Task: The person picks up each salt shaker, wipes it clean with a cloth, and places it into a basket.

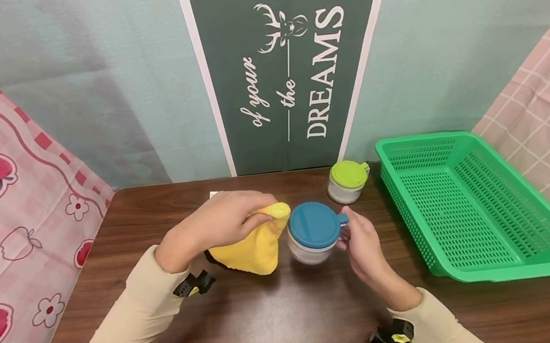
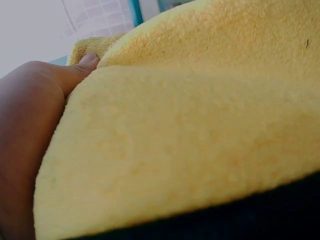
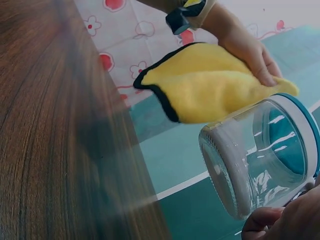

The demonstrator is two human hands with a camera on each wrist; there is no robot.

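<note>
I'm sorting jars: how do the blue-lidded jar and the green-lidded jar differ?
The blue-lidded jar is in the right hand; the green-lidded jar stands on the table. The blue-lidded jar looks larger than the green-lidded jar, perhaps being nearer. Both have lids and side handles.

Head view: forward, down over the brown wooden table (image 1: 284, 330). Left wrist: close against the yellow plush cloth (image 2: 165, 145). Right wrist: tilted, facing left past the blue-lidded clear glass jar (image 3: 260, 157); head view shares both.
</note>
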